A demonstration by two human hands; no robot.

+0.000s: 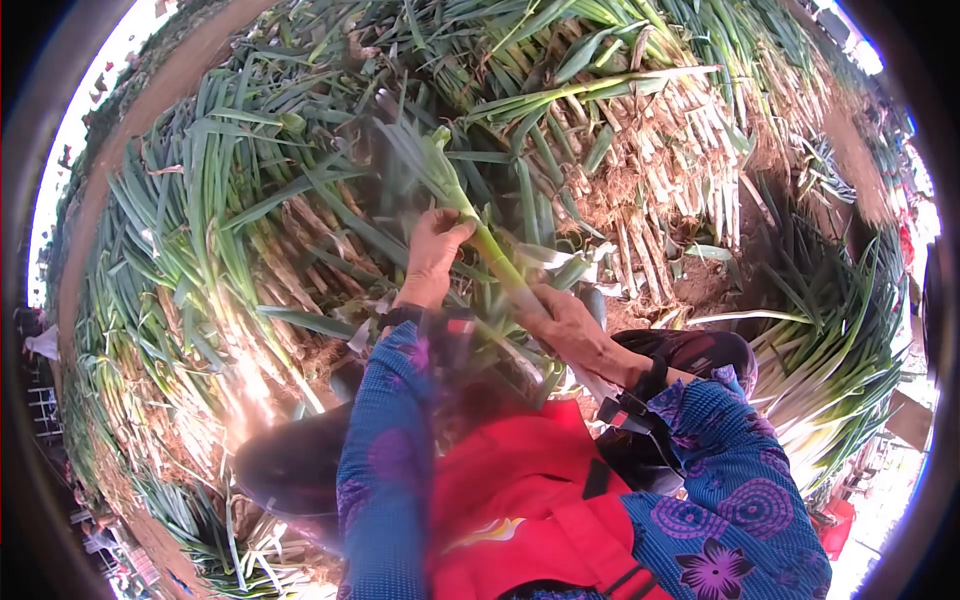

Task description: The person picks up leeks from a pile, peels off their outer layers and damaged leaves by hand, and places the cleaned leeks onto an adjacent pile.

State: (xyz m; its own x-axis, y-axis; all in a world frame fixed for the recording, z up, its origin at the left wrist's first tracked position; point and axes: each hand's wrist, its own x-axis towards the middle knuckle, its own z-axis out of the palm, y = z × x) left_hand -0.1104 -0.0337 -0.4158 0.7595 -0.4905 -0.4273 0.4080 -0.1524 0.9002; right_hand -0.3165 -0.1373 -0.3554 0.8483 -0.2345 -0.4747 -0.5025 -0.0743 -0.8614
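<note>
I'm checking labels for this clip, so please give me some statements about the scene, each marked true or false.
1. The left hand and the right hand are on the same stalk. True.
2. The right hand is nearer the leafy end. False: the left hand is.
3. The sleeves are plain white. False: they are blue with purple patterns.
4. The person wears a red garment in front. True.
5. No other stalks are around. False: leafy piles surround the person.
</note>
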